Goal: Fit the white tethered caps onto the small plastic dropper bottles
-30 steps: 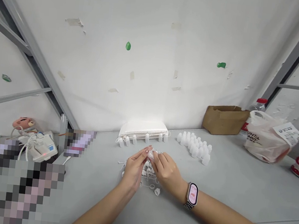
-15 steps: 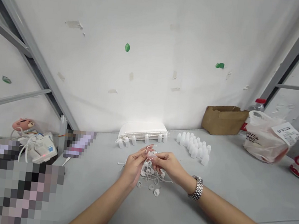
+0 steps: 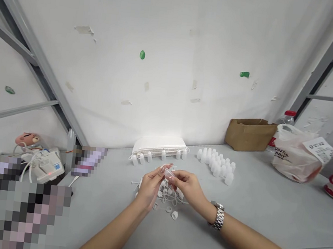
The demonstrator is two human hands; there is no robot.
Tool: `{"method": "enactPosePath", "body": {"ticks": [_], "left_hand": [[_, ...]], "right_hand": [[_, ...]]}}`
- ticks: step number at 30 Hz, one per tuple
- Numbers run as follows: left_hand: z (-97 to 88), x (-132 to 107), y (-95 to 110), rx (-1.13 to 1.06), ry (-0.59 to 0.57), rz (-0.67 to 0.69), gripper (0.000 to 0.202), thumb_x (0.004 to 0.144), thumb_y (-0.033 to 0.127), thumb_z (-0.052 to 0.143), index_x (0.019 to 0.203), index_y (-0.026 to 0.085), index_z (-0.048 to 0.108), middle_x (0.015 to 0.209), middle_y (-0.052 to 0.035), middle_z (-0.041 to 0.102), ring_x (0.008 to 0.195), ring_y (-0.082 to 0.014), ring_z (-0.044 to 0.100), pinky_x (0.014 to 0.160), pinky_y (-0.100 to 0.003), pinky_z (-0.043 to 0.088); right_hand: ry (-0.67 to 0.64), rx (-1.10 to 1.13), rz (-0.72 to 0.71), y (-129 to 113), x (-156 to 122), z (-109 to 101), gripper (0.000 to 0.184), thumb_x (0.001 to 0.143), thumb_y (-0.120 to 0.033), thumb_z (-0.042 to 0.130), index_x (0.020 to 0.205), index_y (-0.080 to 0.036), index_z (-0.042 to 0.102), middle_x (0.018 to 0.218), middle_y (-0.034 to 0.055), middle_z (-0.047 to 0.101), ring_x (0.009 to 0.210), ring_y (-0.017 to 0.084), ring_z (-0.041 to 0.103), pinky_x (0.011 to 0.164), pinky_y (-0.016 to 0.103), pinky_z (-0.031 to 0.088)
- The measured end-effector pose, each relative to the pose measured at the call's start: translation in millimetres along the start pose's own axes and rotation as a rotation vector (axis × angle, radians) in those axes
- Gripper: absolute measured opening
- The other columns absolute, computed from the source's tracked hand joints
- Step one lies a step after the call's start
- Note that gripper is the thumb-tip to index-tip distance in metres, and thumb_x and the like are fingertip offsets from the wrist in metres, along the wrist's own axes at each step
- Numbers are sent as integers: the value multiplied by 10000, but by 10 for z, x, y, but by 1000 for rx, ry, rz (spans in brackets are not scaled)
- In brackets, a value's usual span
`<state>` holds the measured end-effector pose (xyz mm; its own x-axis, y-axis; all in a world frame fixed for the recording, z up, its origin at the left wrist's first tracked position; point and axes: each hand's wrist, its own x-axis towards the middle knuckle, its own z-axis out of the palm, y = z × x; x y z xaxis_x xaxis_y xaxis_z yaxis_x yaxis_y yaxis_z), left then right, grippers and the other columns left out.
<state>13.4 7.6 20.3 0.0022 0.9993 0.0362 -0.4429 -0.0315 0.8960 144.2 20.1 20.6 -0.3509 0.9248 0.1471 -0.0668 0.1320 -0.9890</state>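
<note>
Over a pile of white caps and strap loops [image 3: 168,194], my two hands meet fingertip to fingertip. A small translucent white plastic bottle [image 3: 168,174] is pinched between them, tilted and partly covered by fingers. My left hand [image 3: 150,184] grips its upper left end, where a white strap end pokes out. From the right, my right hand [image 3: 189,186] closes thumb and fingers on the bottle's body. Whether a cap sits on it is hidden. One loose white cap [image 3: 174,215] lies in front of the pile.
Several capless bottles [image 3: 217,163] stand in rows at the right. Capped bottles [image 3: 163,154] line a white box [image 3: 160,144] by the wall. Farther right are a cardboard box [image 3: 250,135] and a plastic bag [image 3: 296,154]. A power strip [image 3: 47,165] lies left.
The bottle now shows more clearly between my fingertips, turned to a slanted pose. Both hands stay in nearly the same place, and the view has shifted slightly.
</note>
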Motion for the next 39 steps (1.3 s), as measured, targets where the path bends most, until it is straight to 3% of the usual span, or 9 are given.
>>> {"method": "enactPosePath", "body": {"ticks": [4,7,12,16,19,22,27,34,39], "left_hand": [[-8,14,43,42,-32,13,250,690,363,627,725,129,707,994,-110,651,1026,-255,506,884,-355,349],[-14,20,59,69,6,-2,266,689,369,622,777,132,708,1017,-113,650,1021,-269,516,900,-393,337],[-12,9,40,71,167,15,273,659,345,656,858,163,696,1061,-86,645,1133,-247,455,971,-364,286],[-16,-3,39,26,104,-10,277,664,344,653,854,147,698,1064,-102,642,1137,-260,456,977,-374,285],[-36,4,59,35,24,-32,263,676,354,640,799,131,707,1044,-123,647,1119,-282,469,970,-396,283],[-54,22,89,55,-56,-49,245,683,357,635,736,130,710,999,-126,662,1130,-281,458,972,-383,273],[-35,37,138,51,-129,-65,284,696,400,613,645,133,695,869,-114,687,1130,-274,455,959,-368,285],[-49,55,152,4,-74,-55,310,676,401,637,808,127,697,940,-109,670,955,-220,558,893,-335,352],[-75,61,115,46,28,-18,252,662,365,657,740,128,699,893,-104,685,907,-212,570,884,-342,356]], "right_hand": [[-228,380,133,12,52,-28,290,717,-384,614,591,-125,574,557,-9,511,487,66,421,496,220,331],[-313,456,198,29,82,-28,307,728,-400,598,606,-120,565,570,-2,520,493,64,435,512,221,343],[-56,80,50,41,54,42,285,679,-403,642,807,-153,591,615,-7,562,551,108,493,553,249,381],[91,-94,-64,28,-9,76,229,680,-369,647,783,-169,603,589,-28,528,552,103,458,536,236,354],[-22,59,26,17,-6,51,247,687,-388,637,663,-149,578,533,-27,508,482,88,430,483,230,321],[-174,370,128,35,31,13,277,707,-355,625,566,-133,537,514,-17,500,453,69,396,473,224,295],[-350,756,281,49,60,-14,199,747,-297,591,683,-108,597,495,-25,455,450,58,343,469,212,278],[-386,741,349,31,51,-23,242,784,-344,544,788,-112,610,553,2,518,489,72,433,517,212,341],[-232,572,198,61,71,1,237,729,-351,619,778,-119,610,688,34,588,581,93,520,601,239,394]]}}
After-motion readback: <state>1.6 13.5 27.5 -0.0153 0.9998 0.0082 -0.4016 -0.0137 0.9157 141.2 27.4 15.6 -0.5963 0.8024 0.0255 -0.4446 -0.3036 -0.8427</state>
